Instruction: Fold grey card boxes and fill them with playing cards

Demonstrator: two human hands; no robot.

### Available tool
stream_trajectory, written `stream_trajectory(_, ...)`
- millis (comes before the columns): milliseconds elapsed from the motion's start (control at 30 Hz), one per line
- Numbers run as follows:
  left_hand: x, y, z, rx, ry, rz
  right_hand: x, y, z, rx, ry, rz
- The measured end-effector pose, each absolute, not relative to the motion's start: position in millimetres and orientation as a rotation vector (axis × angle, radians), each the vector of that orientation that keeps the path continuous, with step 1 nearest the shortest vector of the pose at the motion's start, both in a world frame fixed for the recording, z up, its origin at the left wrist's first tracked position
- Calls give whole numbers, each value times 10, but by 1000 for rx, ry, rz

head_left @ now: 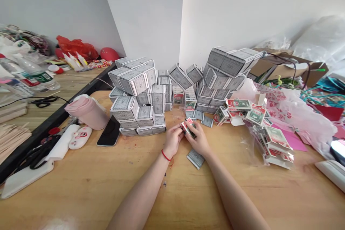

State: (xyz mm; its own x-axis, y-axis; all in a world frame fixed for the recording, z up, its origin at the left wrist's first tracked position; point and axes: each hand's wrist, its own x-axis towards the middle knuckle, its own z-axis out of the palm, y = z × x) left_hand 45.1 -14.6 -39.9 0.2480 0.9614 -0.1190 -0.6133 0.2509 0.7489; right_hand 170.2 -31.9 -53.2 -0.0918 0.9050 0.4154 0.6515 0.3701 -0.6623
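Note:
Between my two hands, above the table (113,187), is a small red and green playing card box (190,128). My left hand (174,139) pinches its left end, with a red string around the wrist. Fingers of my right hand (198,138) wrap over its top and right side. Part of the box is hidden by the fingers. Grey-backed playing cards (196,159) lie just below my right hand. More grey cards (207,121) rest flat beyond the hands. Behind them stand stacked blocks made of grey patterned cards (136,79), with another tall stack (229,61) to the right.
Opened card boxes (277,140) lie at right beside a white and red plastic bag (291,111). At left are a black phone (108,132), a pink cup (87,112), a white mouse (80,137) and black scissors (37,151). A wall rises behind the stacks.

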Motion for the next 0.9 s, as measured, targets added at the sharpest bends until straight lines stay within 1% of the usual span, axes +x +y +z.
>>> stream_trajectory(200,446,-154,-346,639,662,1143,1723,-332,-489,-1321,-1775,461)
stream_trajectory(633,444,-136,-419,640,714,1183,1740,-337,-475,-1300,-1691,573)
stream_trajectory(733,453,-146,-423,671,722,1221,1755,-342,-422,-1256,-1562,748)
stream_trajectory(900,422,-187,-351,922,727,1259,1841,-354,-355,-1067,-1272,1179)
